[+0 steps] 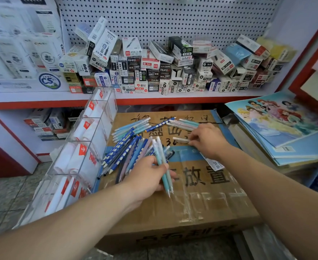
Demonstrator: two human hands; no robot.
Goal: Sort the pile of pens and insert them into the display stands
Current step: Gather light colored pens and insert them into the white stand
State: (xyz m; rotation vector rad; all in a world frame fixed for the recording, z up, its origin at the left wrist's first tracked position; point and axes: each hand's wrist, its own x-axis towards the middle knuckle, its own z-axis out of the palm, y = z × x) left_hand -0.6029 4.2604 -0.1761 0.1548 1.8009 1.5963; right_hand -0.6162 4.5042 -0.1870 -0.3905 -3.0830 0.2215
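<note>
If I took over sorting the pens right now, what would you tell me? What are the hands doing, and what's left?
Left hand: holds a small bunch of pale blue pens.
Right hand: pinches one pale pen lying on the cardboard box.
Pile: dark blue dotted pens and more light pens lie loose on the box.
Clear display stand: at the box's left, holding white packets. No loose pens seen in it.
Done: a few pale pens gathered.
Left: sort the rest, then put them all in the stand.
</note>
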